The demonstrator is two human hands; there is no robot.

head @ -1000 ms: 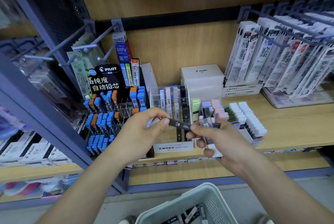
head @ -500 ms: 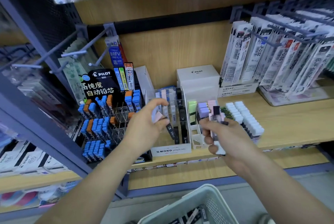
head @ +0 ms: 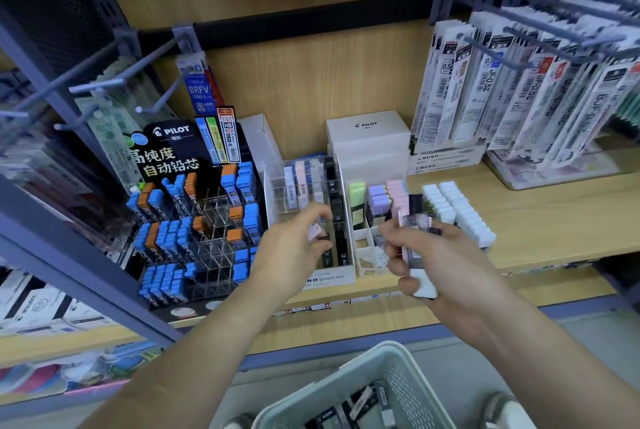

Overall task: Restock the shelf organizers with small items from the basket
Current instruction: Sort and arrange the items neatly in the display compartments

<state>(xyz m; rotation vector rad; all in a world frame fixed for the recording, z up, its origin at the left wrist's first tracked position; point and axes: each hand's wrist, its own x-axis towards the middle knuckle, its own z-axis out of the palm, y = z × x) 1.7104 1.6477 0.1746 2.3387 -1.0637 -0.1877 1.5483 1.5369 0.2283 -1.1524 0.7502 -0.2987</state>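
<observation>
1. Wooden shelf (head: 540, 221): spans the view from 9 to 3 o'clock and carries the organizers listed below.
2. Hanging refill packs (head: 512, 82): on pegs at 2 o'clock, above the shelf.
3. Black Pilot rack (head: 173, 151): at 9 o'clock on the shelf. Blue and orange lead cases stand in its clear cells.
4. Basket (head: 412, 390): pale with mesh walls, at 6 o'clock below my hands. Dark and white cases lie inside.
5. White Pilot box (head: 367, 138): at 12 o'clock, against the back panel.
6. Clear organizer (head: 277, 186): centre, just beside the rack at its 3 o'clock. Pastel cases stand in its rear slots and black ones in its right column.
7. White organizer (head: 363, 266): just beside the clear one at its 3 o'clock. It holds green, lilac, pink and white cases.
8. My right hand (head: 450, 266): at 4 o'clock, in front of the white organizer, fingers curled round the bundle of slim cases (head: 415, 241).
9. My left hand (head: 291, 255): at 8 o'clock of centre, over the clear organizer's front, pinching the pale pink case (head: 316, 231) between thumb and fingers.
</observation>
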